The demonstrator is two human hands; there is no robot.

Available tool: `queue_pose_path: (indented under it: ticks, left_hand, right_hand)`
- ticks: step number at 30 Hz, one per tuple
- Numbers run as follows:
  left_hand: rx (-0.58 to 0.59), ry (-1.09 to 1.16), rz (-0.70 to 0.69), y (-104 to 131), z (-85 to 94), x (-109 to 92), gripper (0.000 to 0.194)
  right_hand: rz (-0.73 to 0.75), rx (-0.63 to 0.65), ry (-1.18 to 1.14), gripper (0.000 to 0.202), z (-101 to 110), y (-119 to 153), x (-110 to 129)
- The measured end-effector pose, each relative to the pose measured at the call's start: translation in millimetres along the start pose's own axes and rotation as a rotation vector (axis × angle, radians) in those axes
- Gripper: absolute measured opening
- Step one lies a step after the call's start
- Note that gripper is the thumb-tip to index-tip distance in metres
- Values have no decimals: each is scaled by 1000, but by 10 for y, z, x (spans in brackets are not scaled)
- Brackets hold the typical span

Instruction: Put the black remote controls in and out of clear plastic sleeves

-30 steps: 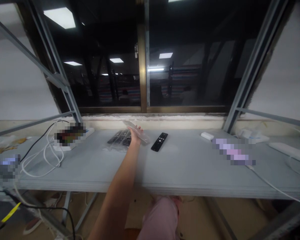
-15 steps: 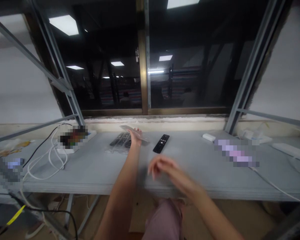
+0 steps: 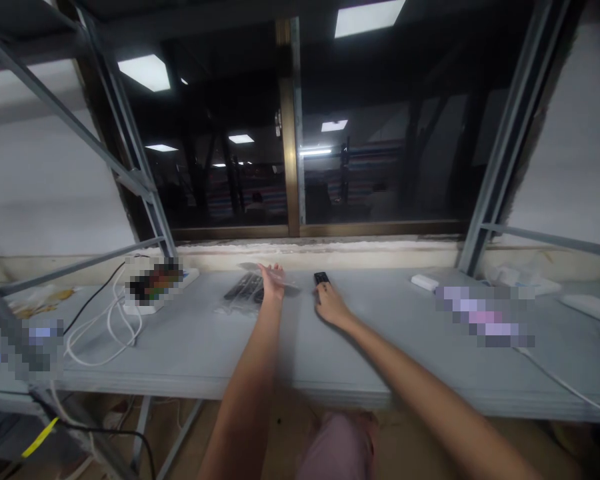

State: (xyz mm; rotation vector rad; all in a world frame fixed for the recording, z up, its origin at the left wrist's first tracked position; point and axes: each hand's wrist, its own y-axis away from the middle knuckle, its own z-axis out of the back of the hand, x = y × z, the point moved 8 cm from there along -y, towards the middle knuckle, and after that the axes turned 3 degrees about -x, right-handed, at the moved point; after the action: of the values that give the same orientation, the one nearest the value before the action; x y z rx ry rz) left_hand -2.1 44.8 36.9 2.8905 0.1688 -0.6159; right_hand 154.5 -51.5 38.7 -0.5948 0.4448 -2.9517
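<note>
My left hand (image 3: 274, 280) holds a clear plastic bag (image 3: 289, 289) just above the grey table. Beside and partly behind that hand lie dark remotes in clear plastic (image 3: 245, 290). To the right, my right hand (image 3: 331, 305) is on a black remote (image 3: 321, 277), its fingers closed round the lower part. Only the remote's far end with a few buttons shows; the rest is hidden under the hand.
A white power strip (image 3: 193, 275) with white cables stands on the table (image 3: 190, 353) at the left. A white adapter (image 3: 424, 283) and a blurred-out item (image 3: 483, 315) with a cable lie at the right. Metal posts rise at both sides.
My right hand has moved forward from the table's front edge and taken hold of the black remote. My left hand still holds the bag in about the same place. The view has shifted slightly.
</note>
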Motion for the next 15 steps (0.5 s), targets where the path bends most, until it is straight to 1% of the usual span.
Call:
queue_pose_path:
  ticks: [2, 3, 5, 7, 9, 11, 13, 14, 15]
  left_hand:
    - [2, -8, -2, 7, -9, 6, 36]
    - [5, -11, -4, 10, -14, 7, 35]
    - [9, -15, -8, 13, -17, 6, 35]
    - [5, -22, -6, 16, -10, 9, 34]
    - [-3, -30, -1, 21, 2, 13, 33]
    - [-5, -37, 0, 30, 8, 13, 33]
    - [-9, -46, -7, 41, 11, 7, 33]
    - [-12, -53, -9, 46, 14, 4, 33]
    - [-15, -57, -12, 50, 16, 2, 33]
  right_hand:
    - [-89, -68, -123, 55, 87, -36, -244]
    - [-133, -97, -201, 57, 117, -45, -370]
    - [-187, -122, -344, 52, 139, -55, -575]
    - [-210, -122, -441, 42, 138, -68, -711]
    - [-233, -131, -533, 34, 142, -97, -800]
    - [-268, -130, -674, 26, 141, -143, -856]
    - [-289, -109, -815, 22, 150, -192, -875]
    - [-292, -92, -958, 23, 158, -211, -867]
    - [-292, -70, -1165, 24, 169, -224, -848]
